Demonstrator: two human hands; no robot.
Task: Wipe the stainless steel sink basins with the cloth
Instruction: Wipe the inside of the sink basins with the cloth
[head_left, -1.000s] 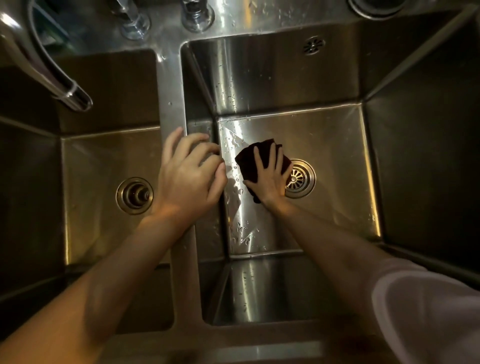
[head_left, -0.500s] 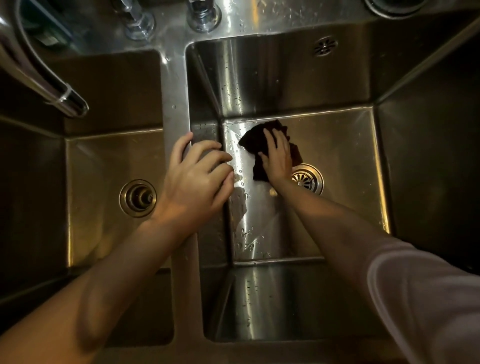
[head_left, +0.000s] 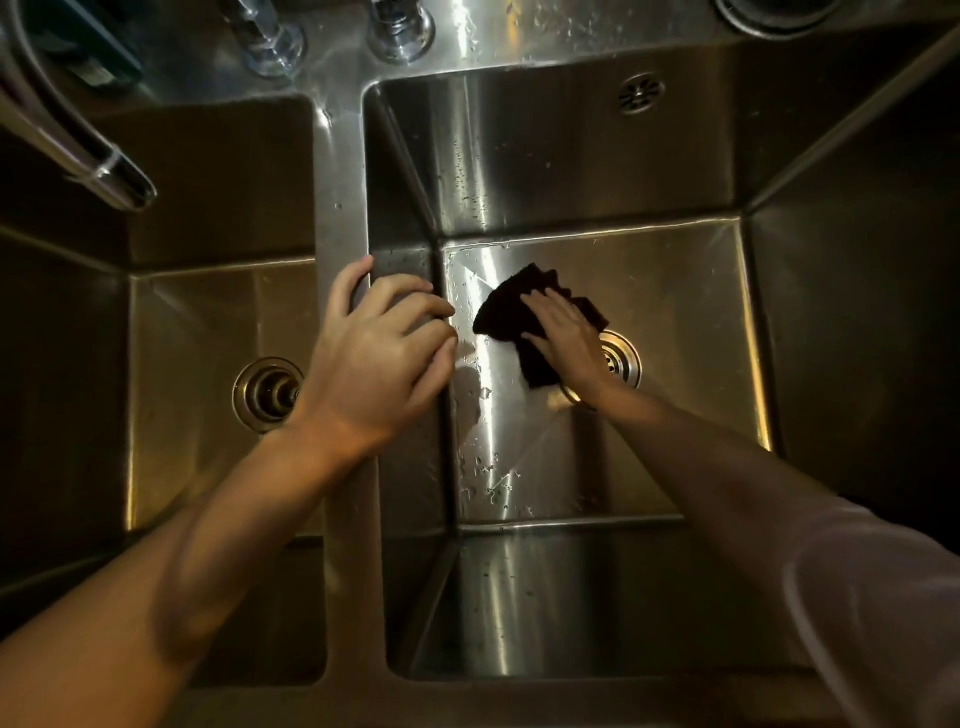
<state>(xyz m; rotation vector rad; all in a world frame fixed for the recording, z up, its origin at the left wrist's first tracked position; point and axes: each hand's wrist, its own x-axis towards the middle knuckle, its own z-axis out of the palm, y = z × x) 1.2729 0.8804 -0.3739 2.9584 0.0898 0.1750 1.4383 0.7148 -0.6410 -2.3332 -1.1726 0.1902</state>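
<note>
Setting: stainless steel double sink (head_left: 343, 171) seen from above in dim, warm light, with tap fittings along the upper edge of the frame and a spout (head_left: 111, 174) at upper left.
Right basin: the right basin (head_left: 675, 291) fills the centre and right of the frame; its floor carries water beads and streaks on the left side, and its drain (head_left: 626, 358) sits near the middle.
Left basin: the left basin (head_left: 197, 332) at centre left looks dry and dull, with its own drain (head_left: 267, 392); you have no cloth in it.
Cloth: the cloth (head_left: 511, 312), dark and bunched, lies flat on the right basin floor, just left of the drain and touching its rim.
What changed: over the last second the cloth has travelled from beside the drain up toward the back wall and now sits a little left again, so you are scrubbing back and forth over the same patch.
Meaning: judged from this, the right basin floor is only partly wiped, and its walls and the whole left basin still wait.
Right hand: your right hand (head_left: 563, 332) lies palm down with fingers spread flat on the cloth, pressing it to the steel, not pinching it.
Left hand: your left hand (head_left: 382, 358) rests on the divider (head_left: 345, 519) between the basins, fingers curled loosely over its edge, holding nothing.
</note>
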